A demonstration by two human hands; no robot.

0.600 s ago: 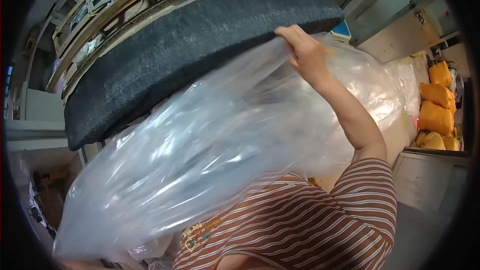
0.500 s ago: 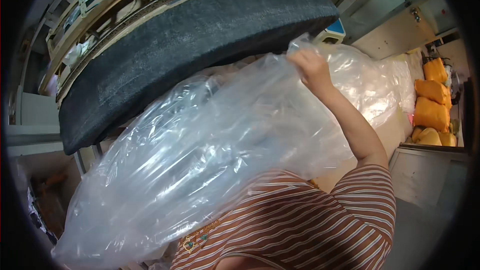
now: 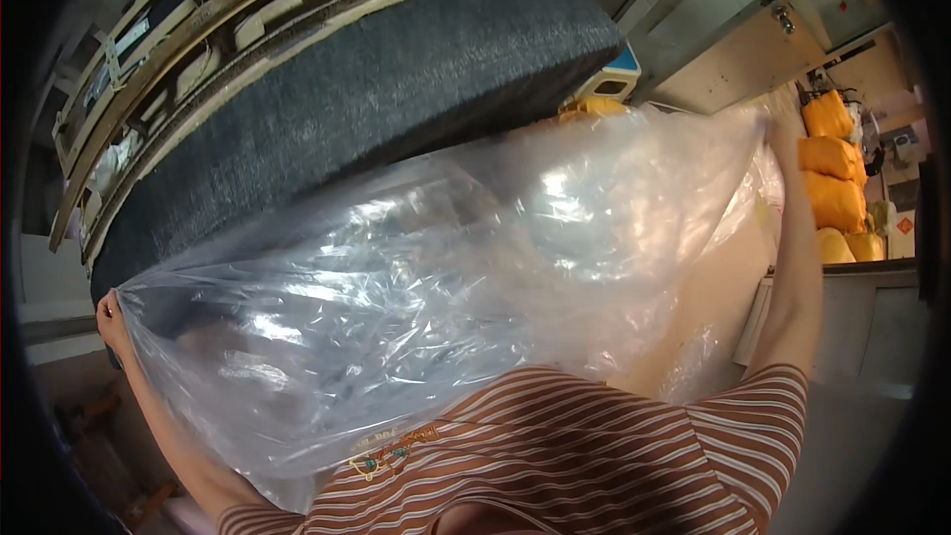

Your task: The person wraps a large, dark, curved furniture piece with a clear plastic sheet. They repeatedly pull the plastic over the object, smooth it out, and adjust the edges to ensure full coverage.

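Observation:
A large sheet of clear plastic film [image 3: 426, 267] is stretched wide between my two hands, creased and shiny. At the far left my left hand [image 3: 112, 320] pinches one corner, with the film pulled taut from the fingers. My right arm reaches out to the right, where my right hand [image 3: 780, 134] grips the other end of the film; its fingers are partly hidden. The film's lower edge hangs against my striped shirt. Whether the plastic is a single sheet or a bag I cannot tell.
Beyond the film runs a long dark padded bench or roller [image 3: 347, 109] with a machine frame [image 3: 198, 50] behind it. A blue and white stool [image 3: 614, 71] stands at its right end. Orange bundles [image 3: 834, 196] are stacked at the right, near a grey cabinet [image 3: 872, 337].
My left hand has come into view at the left, holding a film corner. My right hand has moved from the middle out to the right, and the film is spread wider and tauter.

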